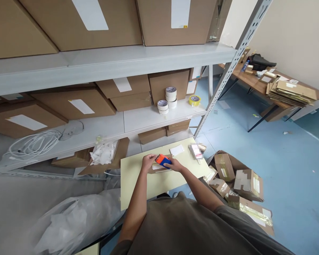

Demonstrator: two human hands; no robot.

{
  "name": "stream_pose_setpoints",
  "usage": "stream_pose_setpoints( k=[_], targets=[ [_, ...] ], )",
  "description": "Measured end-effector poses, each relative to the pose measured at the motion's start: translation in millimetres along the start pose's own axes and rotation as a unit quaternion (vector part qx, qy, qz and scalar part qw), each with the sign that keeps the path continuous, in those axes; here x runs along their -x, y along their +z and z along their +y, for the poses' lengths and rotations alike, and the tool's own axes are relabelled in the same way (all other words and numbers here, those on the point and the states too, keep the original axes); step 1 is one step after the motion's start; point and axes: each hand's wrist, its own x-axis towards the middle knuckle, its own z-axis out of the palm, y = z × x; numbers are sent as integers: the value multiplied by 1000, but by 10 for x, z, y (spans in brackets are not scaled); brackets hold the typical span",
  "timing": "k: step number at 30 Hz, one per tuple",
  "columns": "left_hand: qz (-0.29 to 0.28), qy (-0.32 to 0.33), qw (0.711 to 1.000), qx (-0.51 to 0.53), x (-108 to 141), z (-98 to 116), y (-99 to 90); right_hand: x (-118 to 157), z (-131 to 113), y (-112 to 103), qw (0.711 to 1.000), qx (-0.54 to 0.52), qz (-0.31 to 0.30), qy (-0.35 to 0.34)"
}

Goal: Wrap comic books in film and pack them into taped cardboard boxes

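Observation:
My right hand (176,165) grips a small orange-and-blue box-like item (163,160) by its blue end. My left hand (148,163) is at the orange end, its fingers pinched together at the item's edge; whether they hold that edge or something thin there is too small to tell. Beneath the item, partly hidden by it and my hands, lies a small brown cardboard box (159,170) with a white label. All of this is over a pale yellow tabletop (138,184). A white paper sheet (177,150) lies just beyond my right hand.
A grey metal shelf (149,125) with large cartons rises beyond the table. It bears white tape rolls (171,94), a yellow tape roll (194,100) and coiled white cable (37,143). Packed boxes (248,184) crowd the floor at right; a plastic bag (77,223) bulges at lower left.

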Motion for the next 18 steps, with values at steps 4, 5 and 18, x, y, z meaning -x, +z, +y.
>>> stream_pose_setpoints(
  k=[4, 5, 18],
  targets=[
    [34, -4, 999, 8, 65, -20, 35, -9, -63, 2, 1000, 7, 26, 0],
    [52, -4, 999, 9, 89, -32, 48, -14, -78, -2, 999, 9, 35, -2],
    [236, -42, 969, 51, 284, -343, -32, -77, -284, -419, 989, 148, -1, 6]
  ],
)
